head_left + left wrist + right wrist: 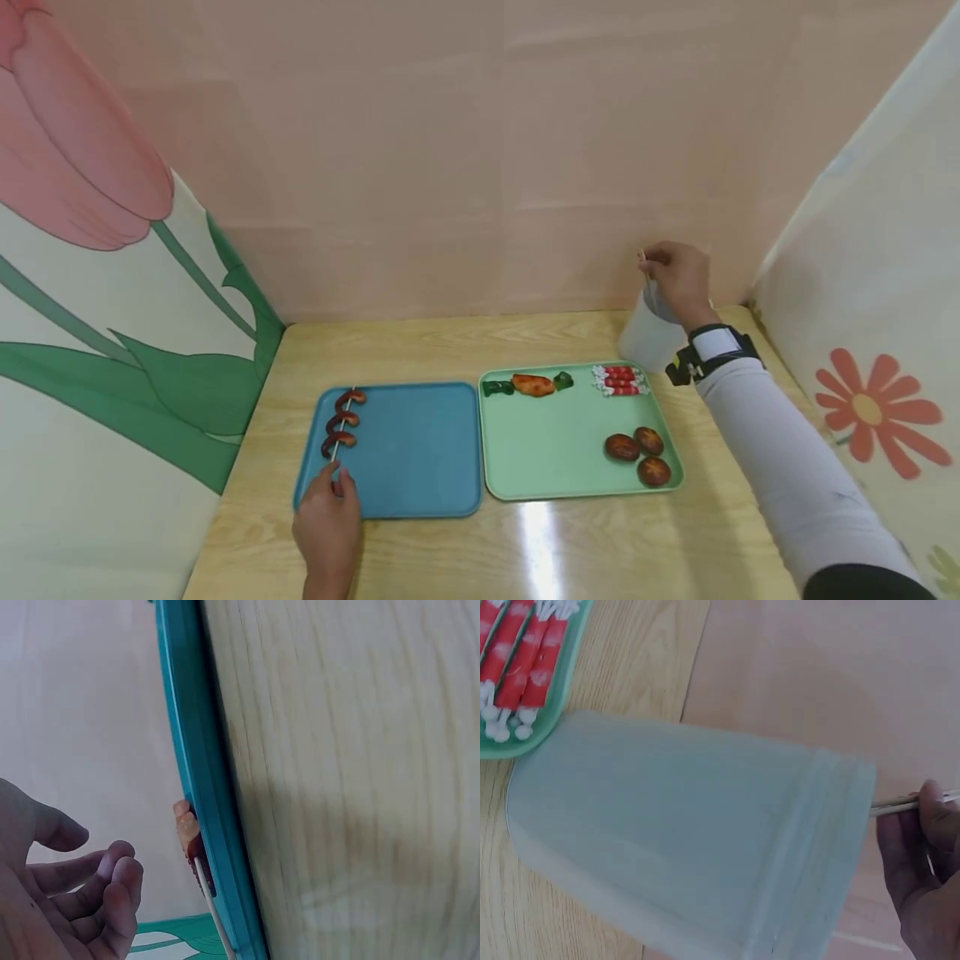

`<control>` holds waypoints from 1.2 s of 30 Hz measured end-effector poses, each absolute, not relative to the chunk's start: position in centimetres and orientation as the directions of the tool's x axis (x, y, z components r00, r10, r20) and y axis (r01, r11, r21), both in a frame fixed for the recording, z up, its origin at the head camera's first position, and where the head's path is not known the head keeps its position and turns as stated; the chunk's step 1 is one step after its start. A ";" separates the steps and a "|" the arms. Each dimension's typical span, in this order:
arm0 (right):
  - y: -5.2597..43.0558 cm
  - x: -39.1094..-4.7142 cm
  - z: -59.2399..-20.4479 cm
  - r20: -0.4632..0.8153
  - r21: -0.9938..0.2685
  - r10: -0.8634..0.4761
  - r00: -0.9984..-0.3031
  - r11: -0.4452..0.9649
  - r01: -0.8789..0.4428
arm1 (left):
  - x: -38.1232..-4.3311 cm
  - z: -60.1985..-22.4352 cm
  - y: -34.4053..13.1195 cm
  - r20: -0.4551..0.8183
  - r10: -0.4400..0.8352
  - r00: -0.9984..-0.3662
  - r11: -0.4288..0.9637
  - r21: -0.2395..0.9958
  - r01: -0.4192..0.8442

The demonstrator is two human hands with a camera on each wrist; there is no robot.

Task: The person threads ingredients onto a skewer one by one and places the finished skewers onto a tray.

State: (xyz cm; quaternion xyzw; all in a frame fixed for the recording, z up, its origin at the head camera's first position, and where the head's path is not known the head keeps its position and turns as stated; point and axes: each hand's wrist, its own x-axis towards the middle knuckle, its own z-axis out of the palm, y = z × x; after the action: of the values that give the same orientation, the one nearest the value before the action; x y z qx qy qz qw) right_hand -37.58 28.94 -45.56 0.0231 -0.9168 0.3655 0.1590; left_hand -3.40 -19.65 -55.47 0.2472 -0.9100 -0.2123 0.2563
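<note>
On the left of the blue tray [420, 450] lies a stick threaded with several curved reddish-brown food pieces [341, 421]. My left hand [328, 525] is by the stick's near end; the left wrist view shows its fingers [120, 900] loosely bent, holding nothing, apart from the stick [214, 907]. With thumb and fingers, my right hand [681, 283] pinches thin wooden skewers [892, 805] above the mouth of a whitish container [648, 337]. Their lower ends are hidden inside it; how many there are I cannot tell.
A green tray [551, 458] adjoins the blue one on the right. It bears an orange piece [533, 385] between green pieces, red-and-white rolls [621, 381] and brown mushroom-like caps [622, 447]. Walls stand behind the wooden table [420, 558] and at both sides.
</note>
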 end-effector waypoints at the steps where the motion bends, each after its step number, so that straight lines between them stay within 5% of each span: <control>1: 29.1 -37.5 -45.5 0.326 -0.667 0.085 -0.941 0.726 -0.166 | -3.4 -55.4 -19.6 0.358 -0.557 -0.749 0.788 0.514 -0.340; 12: 29.8 -33.9 -38.4 0.499 -0.700 0.299 -0.813 0.692 -0.175 | -4.6 -54.2 -18.4 0.450 -0.447 -0.773 0.829 0.533 -0.169; 19: 25.1 -26.0 -31.1 0.711 -0.698 0.340 -0.616 0.451 -0.556 | -5.9 -51.7 -15.0 0.590 -0.213 -0.778 0.812 0.550 0.194; 22: 22.2 -22.1 -30.2 0.730 -0.681 0.222 -0.646 0.162 -0.714 | -6.4 -50.5 -13.4 0.648 -0.065 -0.759 0.726 0.552 0.409; 25: 19.8 -18.9 -31.1 0.700 -0.707 0.045 -0.713 -0.099 -0.700 | -6.9 -49.4 -12.0 0.668 0.063 -0.741 0.625 0.552 0.551; 29: 17.6 -15.8 -33.8 0.608 -0.791 -0.145 -0.781 -0.202 -0.578 | -7.2 -48.5 -10.7 0.670 0.188 -0.718 0.596 0.504 0.626; 36: 15.3 -13.3 -38.8 0.417 -0.908 -0.267 -0.869 -0.148 -0.391 | -6.9 -48.6 -9.7 0.613 0.253 -0.749 0.580 0.523 0.624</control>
State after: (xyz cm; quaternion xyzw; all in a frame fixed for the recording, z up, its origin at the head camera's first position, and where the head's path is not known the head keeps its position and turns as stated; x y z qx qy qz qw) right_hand -13.34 15.30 -38.83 0.2527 -0.6513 0.7142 0.0433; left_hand -6.89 -9.74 -48.56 -0.2567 -0.8546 -0.3795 0.2445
